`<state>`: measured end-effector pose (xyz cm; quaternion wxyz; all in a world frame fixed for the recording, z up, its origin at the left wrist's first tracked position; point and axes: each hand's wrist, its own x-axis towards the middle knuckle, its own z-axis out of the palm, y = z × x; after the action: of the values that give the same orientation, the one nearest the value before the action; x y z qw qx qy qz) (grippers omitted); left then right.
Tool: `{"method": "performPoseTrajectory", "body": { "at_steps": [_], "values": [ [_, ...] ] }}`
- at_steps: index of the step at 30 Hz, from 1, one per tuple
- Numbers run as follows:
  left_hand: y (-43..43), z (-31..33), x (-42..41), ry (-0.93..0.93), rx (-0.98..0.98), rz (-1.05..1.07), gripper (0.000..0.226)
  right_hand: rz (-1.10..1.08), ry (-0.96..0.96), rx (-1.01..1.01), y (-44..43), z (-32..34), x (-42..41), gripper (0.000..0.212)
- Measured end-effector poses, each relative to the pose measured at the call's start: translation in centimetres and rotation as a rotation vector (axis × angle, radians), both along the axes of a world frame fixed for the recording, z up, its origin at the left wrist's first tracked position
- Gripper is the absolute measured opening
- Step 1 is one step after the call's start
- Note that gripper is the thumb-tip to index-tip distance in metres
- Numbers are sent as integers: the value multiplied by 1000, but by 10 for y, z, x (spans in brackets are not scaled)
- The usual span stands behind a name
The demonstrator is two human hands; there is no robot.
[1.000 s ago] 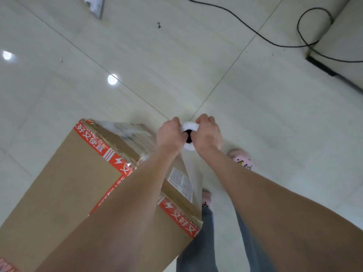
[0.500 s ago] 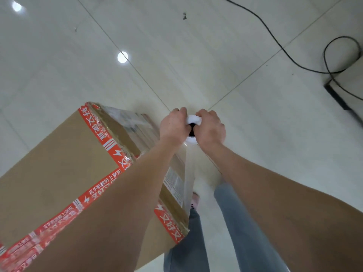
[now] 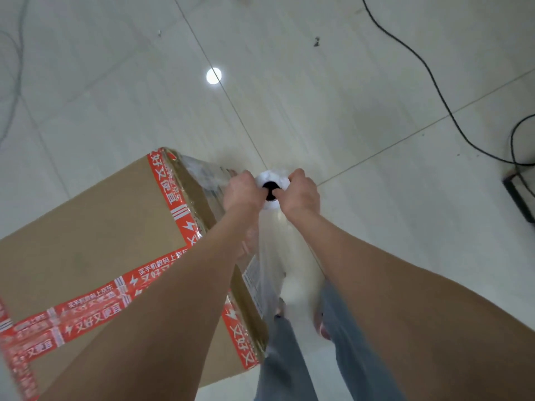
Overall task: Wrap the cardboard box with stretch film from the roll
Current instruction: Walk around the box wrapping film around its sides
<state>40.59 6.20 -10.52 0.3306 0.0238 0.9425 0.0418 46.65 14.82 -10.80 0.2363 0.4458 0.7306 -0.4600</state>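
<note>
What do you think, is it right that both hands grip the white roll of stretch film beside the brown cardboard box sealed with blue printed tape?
Not quite. The head view shows the printed tape on the brown cardboard box is red, not blue. The rest holds: the left hand and the right hand both grip the white roll of stretch film beside the box.

brown box [image 3: 95, 227] | red/white printed tape [image 3: 176, 195] | white roll [image 3: 273, 180] | blk cable [image 3: 428, 73]

1. Matt brown cardboard box [image 3: 86, 227], smooth-faced.
2. Glossy red printed tape [image 3: 173, 195] along its edges.
3. Clear, shiny, wrinkled stretch film [image 3: 272, 261].
4. White roll [image 3: 280, 177], smooth-looking.
5. Polished pale tiled floor [image 3: 376, 82], mirroring a lamp.
6. Matt blue denim trousers [image 3: 286, 357].
</note>
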Motion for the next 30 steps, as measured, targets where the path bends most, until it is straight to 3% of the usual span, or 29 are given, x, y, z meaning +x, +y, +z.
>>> {"method": "performPoseTrajectory", "body": {
  "at_steps": [9,14,18,23,26,30],
  "values": [
    [6,7,-6,138,65,-455,32,63,-43,35,-2,1,-13,33],
    [11,8,-28,69,38,-572,26,168,-30,127,-4,0,-27,24],
    [3,8,-46,39,52,-442,14,287,14,230,-6,1,-43,21],
    [-12,7,-62,58,126,-49,15,454,170,303,-12,3,-69,34],
    [-19,5,-70,53,94,150,18,443,115,286,-14,3,-81,33],
    [-22,4,-73,73,28,-25,25,411,59,261,-18,3,-84,33]
  ]
}}
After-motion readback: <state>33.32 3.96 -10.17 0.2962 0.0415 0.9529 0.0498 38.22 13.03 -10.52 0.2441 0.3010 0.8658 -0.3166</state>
